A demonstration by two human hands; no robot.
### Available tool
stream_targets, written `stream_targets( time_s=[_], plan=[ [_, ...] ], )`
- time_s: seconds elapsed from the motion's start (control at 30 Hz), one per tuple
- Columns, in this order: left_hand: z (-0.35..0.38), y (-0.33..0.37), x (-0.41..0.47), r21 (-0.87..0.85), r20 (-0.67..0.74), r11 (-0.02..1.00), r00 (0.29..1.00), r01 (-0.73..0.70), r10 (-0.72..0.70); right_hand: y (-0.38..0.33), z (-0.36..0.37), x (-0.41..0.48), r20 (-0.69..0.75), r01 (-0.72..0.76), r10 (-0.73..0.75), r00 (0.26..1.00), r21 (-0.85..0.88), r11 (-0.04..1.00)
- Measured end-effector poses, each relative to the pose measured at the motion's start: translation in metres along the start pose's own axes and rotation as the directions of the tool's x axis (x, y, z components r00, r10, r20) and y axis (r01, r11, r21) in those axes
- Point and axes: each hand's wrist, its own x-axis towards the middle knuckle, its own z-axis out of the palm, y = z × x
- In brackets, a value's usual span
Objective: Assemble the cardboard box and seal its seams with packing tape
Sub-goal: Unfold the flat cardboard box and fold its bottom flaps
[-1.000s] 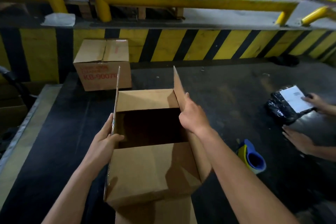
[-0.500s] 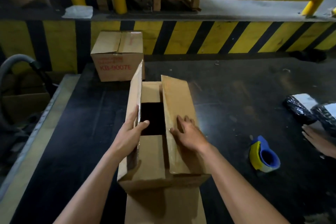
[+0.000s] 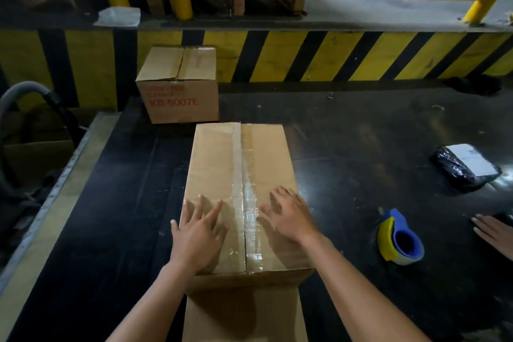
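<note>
Dark bench (image 3: 361, 130): left hand (image 3: 198, 233) & right hand (image 3: 288, 219) flat, fingers apart, on cardboard box (image 3: 213, 158); letting go w/o fresh tape could let flaps spring.

A second ago the cardboard box (image 3: 244, 197) stood open with both long flaps upright; half a second ago the right flap was folded down and the left one was partly raised; now both flaps lie flat and meet along the middle, where a glossy strip, seemingly old clear tape, runs the length of the seam. The left hand (image 3: 198, 233) has left the edge of the left flap and lies palm-down on it, fingers spread; the right hand (image 3: 288, 216) presses flat on the right flap beside the seam. At the right edge, another person's hand (image 3: 494, 233) has let go of the black parcel (image 3: 466, 166).
</note>
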Motion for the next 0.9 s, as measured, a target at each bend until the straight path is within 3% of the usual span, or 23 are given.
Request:
stream_targets(
  time_s=[0.13,0.27,0.43,0.6,0.73,0.9],
  plan=[
    [-0.011,-0.002,0.006,-0.231,-0.023,0.963,0.988,0.141,-0.15,-0.014,0.012,-0.018,0.064,-0.204,0.21,0.976,-0.086,0.975],
    [-0.026,-0.008,0.018,-0.385,0.129,0.882,0.962,0.273,-0.241,-0.018,0.006,-0.041,0.054,-0.422,0.423,0.904,-0.03,0.906],
    [-0.045,-0.02,0.062,-0.391,0.13,0.865,0.949,0.314,-0.286,-0.01,0.015,-0.058,-0.054,-0.339,0.345,0.937,0.092,0.936],
    [-0.057,-0.008,0.089,-0.371,0.221,0.878,0.947,0.303,-0.234,-0.004,0.024,-0.052,-0.151,-0.317,0.334,0.931,0.126,0.94],
    [-0.051,-0.008,0.074,-0.471,0.108,0.833,0.956,0.289,-0.271,0.001,-0.002,-0.03,-0.087,-0.272,0.279,0.956,0.091,0.958],
    [-0.043,-0.003,0.045,-0.577,-0.001,0.744,0.911,0.337,-0.413,0.008,-0.053,0.016,0.06,-0.167,0.163,0.985,0.062,0.984]
  ],
)
